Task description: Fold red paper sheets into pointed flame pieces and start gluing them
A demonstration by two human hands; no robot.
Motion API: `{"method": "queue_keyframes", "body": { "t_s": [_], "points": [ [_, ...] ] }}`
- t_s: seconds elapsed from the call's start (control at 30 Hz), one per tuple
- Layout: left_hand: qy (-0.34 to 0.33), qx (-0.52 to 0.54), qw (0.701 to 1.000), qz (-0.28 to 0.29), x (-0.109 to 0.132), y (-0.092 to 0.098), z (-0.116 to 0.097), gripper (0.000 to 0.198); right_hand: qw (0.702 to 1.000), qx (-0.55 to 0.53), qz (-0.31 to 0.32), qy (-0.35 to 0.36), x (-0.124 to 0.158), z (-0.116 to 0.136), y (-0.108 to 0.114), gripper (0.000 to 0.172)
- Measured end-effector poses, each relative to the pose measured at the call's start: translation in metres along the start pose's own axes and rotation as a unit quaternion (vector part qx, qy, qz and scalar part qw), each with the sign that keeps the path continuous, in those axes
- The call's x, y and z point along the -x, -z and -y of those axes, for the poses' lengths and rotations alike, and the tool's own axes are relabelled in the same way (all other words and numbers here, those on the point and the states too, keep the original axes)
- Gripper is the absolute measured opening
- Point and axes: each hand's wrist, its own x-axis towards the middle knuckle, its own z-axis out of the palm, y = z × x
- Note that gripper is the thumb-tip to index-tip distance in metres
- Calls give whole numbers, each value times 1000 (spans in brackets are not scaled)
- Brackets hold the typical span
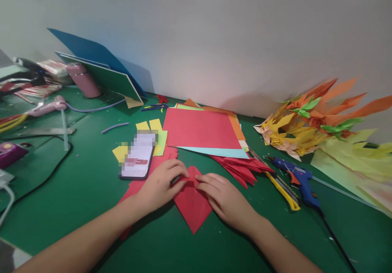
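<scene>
A folded piece of red paper (194, 211) lies on the green tabletop in front of me, kite-shaped, with its long point toward me and faint creases on it. My left hand (165, 183) pinches its upper left edge between thumb and bent fingers. On the upper right side, the fingertips of my right hand (222, 195) press together on the same paper. Beyond it rests a stack of coloured sheets (202, 128) with a red one on top. Red folded strips (240, 169) stick out below that stack. More red paper (162, 163) lies under and beside my left wrist.
A phone (137, 156) lies left of the hands among yellow notes. At right are a yellow utility knife (284, 189), a blue glue gun (298, 179) with cord, and folded paper flowers (321, 122). A pink bottle (83, 80), boards (107, 77) and a pink glue gun (49, 107) stand left.
</scene>
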Motion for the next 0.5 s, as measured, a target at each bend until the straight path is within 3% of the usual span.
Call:
{"method": "queue_keyframes", "body": {
  "t_s": [0.27, 0.4, 0.5],
  "points": [
    [-141, -64, 985, 79, 1, -1, 3, 25, 1000, -12, 1, 4, 1, -1, 1, 32],
    [-121, -48, 991, 37, 1, -1, 2, 24, 1000, -12, -3, 2, 0, -1, 0, 33],
    [-91, -18, 995, 43, 1, -3, 1, 21, 1000, -12, -5, 4, 0, -1, 0, 32]
  ]
}}
